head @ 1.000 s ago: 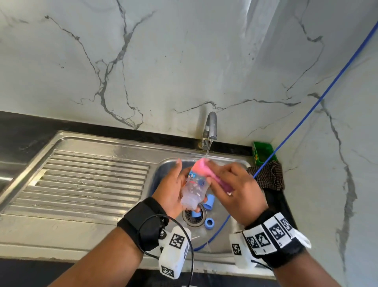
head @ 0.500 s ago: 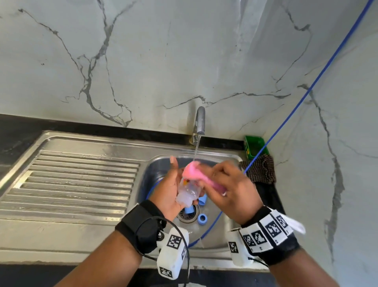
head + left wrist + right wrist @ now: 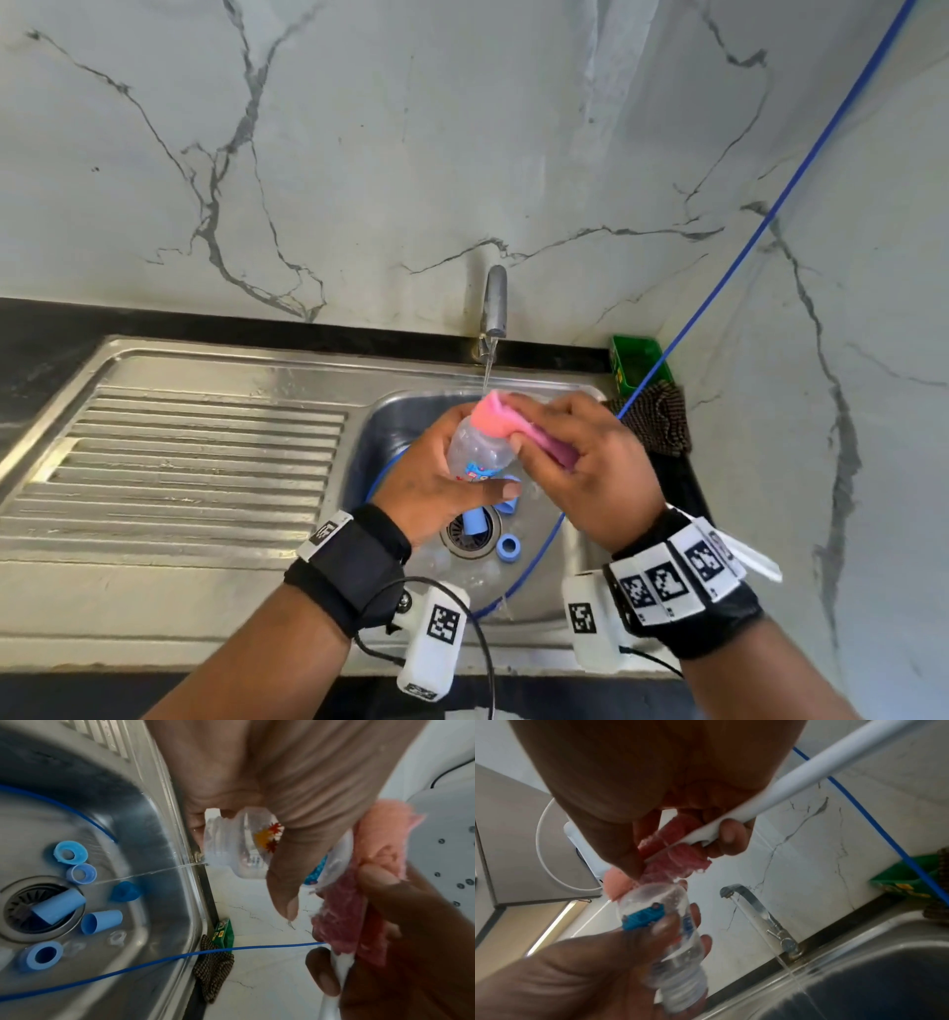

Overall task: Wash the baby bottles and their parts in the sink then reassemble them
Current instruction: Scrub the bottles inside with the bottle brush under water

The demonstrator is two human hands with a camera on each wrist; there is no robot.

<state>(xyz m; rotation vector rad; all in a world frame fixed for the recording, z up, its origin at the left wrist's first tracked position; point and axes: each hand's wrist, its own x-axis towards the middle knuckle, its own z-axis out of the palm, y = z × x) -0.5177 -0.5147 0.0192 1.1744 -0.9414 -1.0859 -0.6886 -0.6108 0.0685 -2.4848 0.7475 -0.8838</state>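
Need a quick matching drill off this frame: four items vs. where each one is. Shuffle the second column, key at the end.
Items:
1. clear baby bottle
2. pink sponge
3. blue cap
4. green box

Places:
A. on the counter in the corner by the wall
B. lying across the sink drain
C. gripped in the left hand
D. held in the right hand

Pairs: 1-C, 2-D, 3-B, 4-A
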